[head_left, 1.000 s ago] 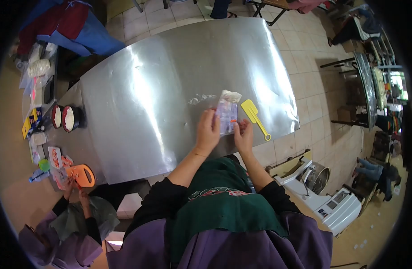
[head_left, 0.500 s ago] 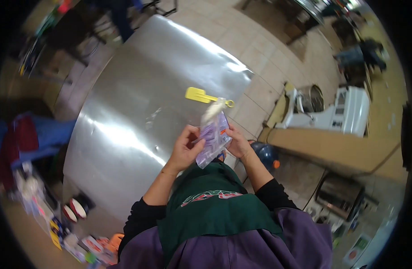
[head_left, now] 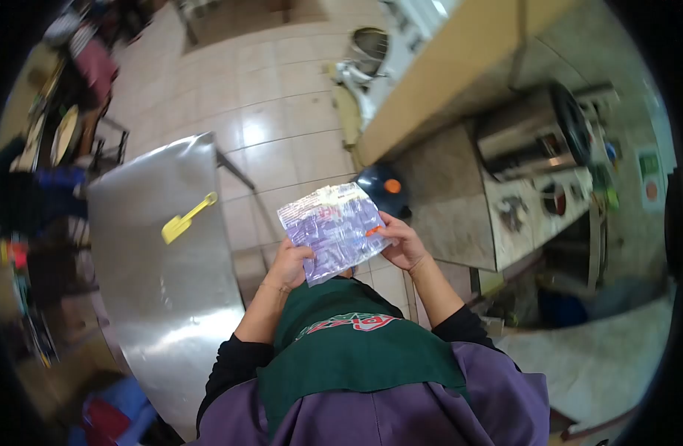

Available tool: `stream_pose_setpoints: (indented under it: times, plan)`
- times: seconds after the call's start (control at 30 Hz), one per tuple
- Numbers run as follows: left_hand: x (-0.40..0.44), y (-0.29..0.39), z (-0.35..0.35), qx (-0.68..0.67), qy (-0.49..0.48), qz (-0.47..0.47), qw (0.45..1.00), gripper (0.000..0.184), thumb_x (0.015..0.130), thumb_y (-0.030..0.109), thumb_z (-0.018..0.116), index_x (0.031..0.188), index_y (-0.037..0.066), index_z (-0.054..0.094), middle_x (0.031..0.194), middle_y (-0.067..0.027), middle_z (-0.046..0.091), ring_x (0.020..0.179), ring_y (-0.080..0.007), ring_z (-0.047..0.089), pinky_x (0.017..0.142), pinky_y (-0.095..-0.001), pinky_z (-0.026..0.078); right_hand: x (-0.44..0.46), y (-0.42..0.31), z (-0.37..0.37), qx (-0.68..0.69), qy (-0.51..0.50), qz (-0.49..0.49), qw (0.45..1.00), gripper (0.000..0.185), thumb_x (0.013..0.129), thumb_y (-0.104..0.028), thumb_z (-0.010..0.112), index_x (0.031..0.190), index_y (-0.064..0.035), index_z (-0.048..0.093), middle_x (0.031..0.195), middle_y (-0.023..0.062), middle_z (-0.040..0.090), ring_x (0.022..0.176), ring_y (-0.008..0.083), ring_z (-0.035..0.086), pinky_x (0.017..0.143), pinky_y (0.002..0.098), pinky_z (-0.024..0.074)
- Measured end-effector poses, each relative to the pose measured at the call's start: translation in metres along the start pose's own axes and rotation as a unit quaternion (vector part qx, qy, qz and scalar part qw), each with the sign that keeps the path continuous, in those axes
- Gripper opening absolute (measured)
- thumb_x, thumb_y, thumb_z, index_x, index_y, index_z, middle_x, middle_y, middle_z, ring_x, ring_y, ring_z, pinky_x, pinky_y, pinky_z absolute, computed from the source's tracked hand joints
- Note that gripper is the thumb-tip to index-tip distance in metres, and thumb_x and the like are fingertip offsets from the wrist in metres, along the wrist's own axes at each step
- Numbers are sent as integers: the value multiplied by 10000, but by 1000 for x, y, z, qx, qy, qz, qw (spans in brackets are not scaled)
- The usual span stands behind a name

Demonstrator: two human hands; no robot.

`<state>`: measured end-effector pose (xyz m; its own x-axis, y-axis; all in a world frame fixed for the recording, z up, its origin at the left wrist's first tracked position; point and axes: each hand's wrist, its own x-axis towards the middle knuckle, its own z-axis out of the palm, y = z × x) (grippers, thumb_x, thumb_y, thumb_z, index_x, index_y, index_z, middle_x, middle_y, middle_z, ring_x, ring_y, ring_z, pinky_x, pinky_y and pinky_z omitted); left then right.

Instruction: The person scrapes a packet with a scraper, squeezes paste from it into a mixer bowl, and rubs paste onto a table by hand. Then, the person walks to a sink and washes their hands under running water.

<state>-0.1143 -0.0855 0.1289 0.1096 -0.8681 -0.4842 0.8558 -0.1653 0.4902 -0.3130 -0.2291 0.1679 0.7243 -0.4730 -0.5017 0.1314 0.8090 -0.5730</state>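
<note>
While left hand [head_left: 288, 265], right hand [head_left: 406, 247] hold packet [head_left: 335, 236], small print [head_left: 306, 213] illegible.

- Bag [head_left: 332, 229]: thin clear-and-purple plastic film, glossy and crinkled, throwing small bright glints.
- Table [head_left: 163, 275]: bare grey metal, smooth, with a brushed-looking sheen and blurred streaks of light.
- Spatula [head_left: 185, 219]: yellow, apparently plastic, smooth.
- Apron [head_left: 356, 364]: dark green cloth, matt, softly creased.
- Sleeve [head_left: 471, 331]: black fabric, matt, bunched into folds.
- Garment [head_left: 423, 416]: purple cloth, dull, with a seam line.
- Floor [head_left: 274, 141]: pale smooth tiles, glossy enough to mirror a light.
- Urn [head_left: 523, 141]: shiny metal body, streaked with reflections.
- Bottle [head_left: 380, 202]: dark blue, plastic-looking, slightly shiny.
- Bottle cap [head_left: 392, 186]: orange, plastic-looking.
</note>
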Motion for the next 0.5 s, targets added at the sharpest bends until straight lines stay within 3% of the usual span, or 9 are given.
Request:
stream_pose_setpoints:
  times: [0.03, 0.1, 0.2, 0.37, 0.43, 0.5]
  plan:
    - [10, -16, 12, 30, -33, -31, 999, 603, 623, -154, 413, 1203, -1, 468, 1103, -102, 574, 1008, -228, 571, 853, -328, 472, -21, -12, -20, 106, -10, 46, 993, 566, 719, -6, 660, 1244, -4, 447, 1134, 80, 568, 977, 156, 580, 864, 303, 461]
    - [26, -43, 42, 73, -87, -81, 990, 624, 613, -161, 413, 1212, 3, 464, 1112, -103, 571, 1016, -229, 569, 856, -334, 473, -52, -19, -56, 98, 16, -4, 995, 495, 758, -51, 658, 1215, -8, 472, 1119, 85, 579, 975, 156, 585, 858, 321, 479]
    - [43, -77, 89, 129, -177, -180, 959, 666, 599, -185, 423, 1237, 3, 444, 1161, -108, 552, 1065, -232, 550, 881, -345, 461, -99, -20, -93, 19, 140, -46, 989, 408, 773, -113, 695, 1132, -9, 532, 1043, 78, 614, 903, 154, 609, 796, 322, 508]
    - [73, -127, 168, 199, -256, -263, 908, 677, 609, -200, 409, 1257, -1, 429, 1206, -117, 525, 1114, -237, 521, 927, -357, 430, -169, -34, -142, 45, 241, -128, 961, 372, 727, -80, 734, 1061, -12, 586, 998, 78, 638, 843, 148, 621, 758, 300, 506]
    - [78, -126, 175, 228, -281, -290, 886, 684, 612, -203, 401, 1266, -2, 421, 1220, -118, 516, 1124, -237, 513, 941, -356, 419, -181, -29, -131, -38, 329, -196, 923, 337, 710, -81, 751, 1010, -7, 615, 961, 71, 653, 820, 144, 625, 753, 293, 504]
    - [89, -134, 189, 275, -326, -306, 851, 698, 613, -200, 395, 1283, -5, 402, 1228, -114, 509, 1130, -231, 506, 954, -340, 401, -185, -20, -141, -37, 357, -239, 902, 326, 701, -117, 760, 978, -3, 632, 931, 72, 665, 804, 137, 627, 735, 285, 498]
